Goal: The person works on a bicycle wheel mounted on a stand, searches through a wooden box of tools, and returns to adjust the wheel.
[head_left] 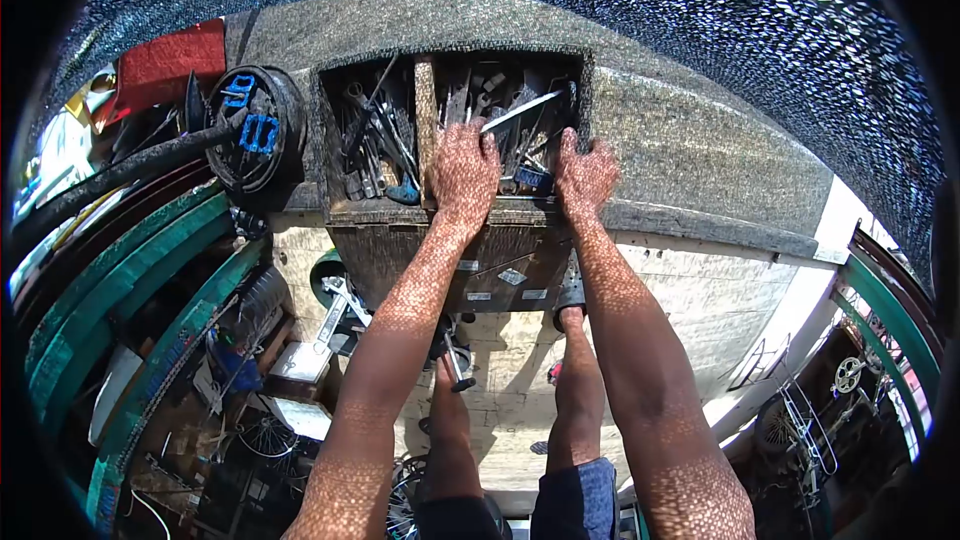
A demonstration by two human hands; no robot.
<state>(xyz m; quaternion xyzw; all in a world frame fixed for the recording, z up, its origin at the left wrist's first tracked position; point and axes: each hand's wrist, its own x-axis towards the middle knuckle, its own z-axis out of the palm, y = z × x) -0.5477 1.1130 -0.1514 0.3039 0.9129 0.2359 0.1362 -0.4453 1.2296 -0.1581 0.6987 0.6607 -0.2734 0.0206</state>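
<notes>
An open wooden toolbox [422, 212] holds many metal tools, split by a wooden divider [425, 105]. My left hand [464, 168] lies over the right compartment beside the divider, fingers reaching in among the tools; its fingertips are partly hidden. Near its fingers a long pale metal strip [522, 111] slants up to the right. My right hand [587, 175] rests on the box's right edge, thumb and fingers apart, with nothing in it. A blue item [532, 178] lies between my hands, and a blue-headed tool [404, 191] is in the left compartment.
Coiled black hose [255, 130] hangs left of the box. A red cloth [172, 65] is at upper left. Green beams [170, 380] run along the left. Bicycle parts [800, 430] stand at lower right. Mesh netting [700, 0] hangs overhead.
</notes>
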